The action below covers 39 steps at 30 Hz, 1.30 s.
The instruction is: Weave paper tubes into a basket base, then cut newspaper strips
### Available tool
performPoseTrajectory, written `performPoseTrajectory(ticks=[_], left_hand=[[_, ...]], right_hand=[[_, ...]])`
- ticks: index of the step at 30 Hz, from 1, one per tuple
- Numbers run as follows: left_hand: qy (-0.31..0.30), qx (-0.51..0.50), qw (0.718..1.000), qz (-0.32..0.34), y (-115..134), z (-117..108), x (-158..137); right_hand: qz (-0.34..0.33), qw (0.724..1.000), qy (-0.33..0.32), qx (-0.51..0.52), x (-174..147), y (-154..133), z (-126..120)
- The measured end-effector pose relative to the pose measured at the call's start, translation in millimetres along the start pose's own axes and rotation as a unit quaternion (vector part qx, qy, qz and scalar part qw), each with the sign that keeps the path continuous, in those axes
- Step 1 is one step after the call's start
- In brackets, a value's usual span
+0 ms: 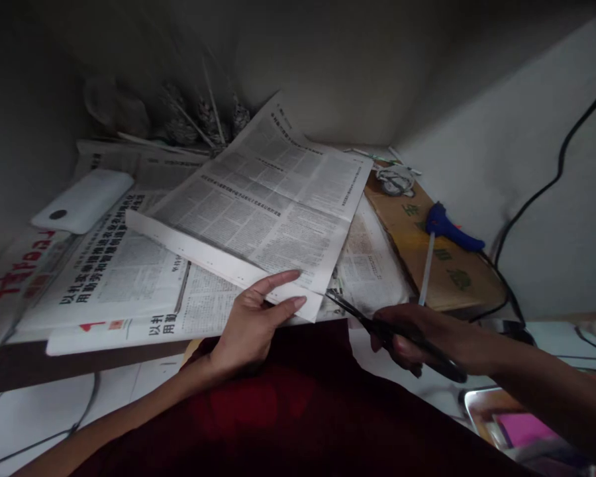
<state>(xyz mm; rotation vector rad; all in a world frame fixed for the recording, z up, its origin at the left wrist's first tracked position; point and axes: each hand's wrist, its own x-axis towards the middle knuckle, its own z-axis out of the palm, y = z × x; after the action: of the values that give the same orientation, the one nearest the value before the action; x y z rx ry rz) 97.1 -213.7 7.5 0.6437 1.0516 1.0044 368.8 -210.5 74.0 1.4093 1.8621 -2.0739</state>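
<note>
My left hand pinches the near edge of a newspaper sheet, thumb on top beside the folded white margin. The sheet slants upward over other papers, its far corner raised against the wall. In my right hand is a pair of black-handled scissors, fingers wrapped round the handles. Their tips touch or nearly touch the sheet's near right edge, close to the fold line. I cannot tell whether the blades have cut into the paper.
More newspapers cover the table, with a white box-like device on the left. Pine-cone-like shapes stand behind. At right, a blue glue gun with a white stick and a crumpled paper ball lie on cardboard. A black cable hangs along the wall.
</note>
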Motion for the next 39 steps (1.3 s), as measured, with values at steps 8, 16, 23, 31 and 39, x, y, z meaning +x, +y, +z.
performPoseTrajectory(ticks=[8,16,23,31,39], left_hand=[[-0.031,0.058,0.998,-0.005,3,-7,-1],[-0.054,0.074,0.996,0.001,4,-11,0],[-0.06,0.078,0.995,0.004,4,-12,0],[-0.058,0.098,0.993,0.0,6,-12,-1],[-0.06,0.09,0.994,0.001,4,-12,0]], right_hand=[[0.036,0.999,-0.017,0.003,23,-14,0],[0.044,0.999,-0.02,-0.014,25,-24,0],[0.028,0.999,-0.023,-0.015,27,-21,-1],[0.026,0.999,-0.01,-0.038,27,-18,-2],[0.054,0.998,0.011,-0.02,28,-21,-1]])
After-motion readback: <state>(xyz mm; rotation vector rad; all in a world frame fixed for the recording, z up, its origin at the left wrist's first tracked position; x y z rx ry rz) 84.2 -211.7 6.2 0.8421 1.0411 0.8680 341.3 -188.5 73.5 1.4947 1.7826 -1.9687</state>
